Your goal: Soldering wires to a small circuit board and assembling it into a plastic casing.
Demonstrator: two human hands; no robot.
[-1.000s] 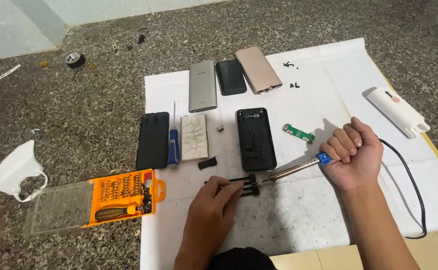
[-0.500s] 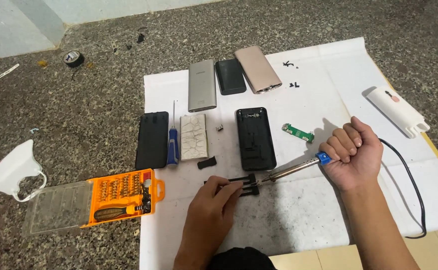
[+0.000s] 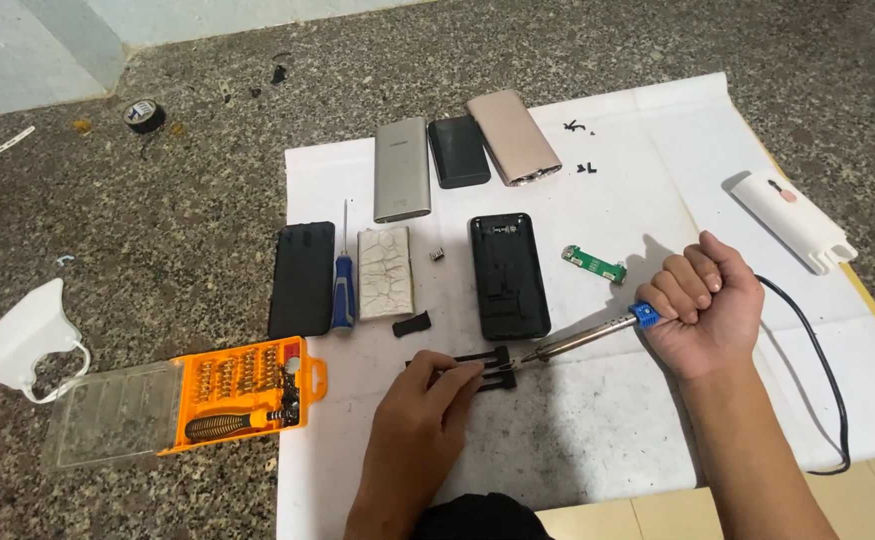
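Observation:
My right hand (image 3: 702, 310) is closed around the blue handle of a soldering iron (image 3: 582, 340), whose metal tip points left and touches a small black part (image 3: 492, 367) lying on the white sheet (image 3: 657, 180). My left hand (image 3: 422, 420) pinches a pair of black tweezers (image 3: 447, 365) that press on the same small part. A black cable (image 3: 817, 370) runs from the iron around my right wrist. Just above the part lies an open black phone body (image 3: 508, 275).
On the sheet lie a green circuit strip (image 3: 594, 265), a black back cover (image 3: 301, 278), a blue screwdriver (image 3: 343, 290), a cracked white pad (image 3: 384, 272), grey, black and pink phone covers (image 3: 462, 150) and a white holder (image 3: 792, 220). An orange bit kit (image 3: 242, 395), white funnel (image 3: 22, 340) and tape roll (image 3: 144, 115) are on the granite floor.

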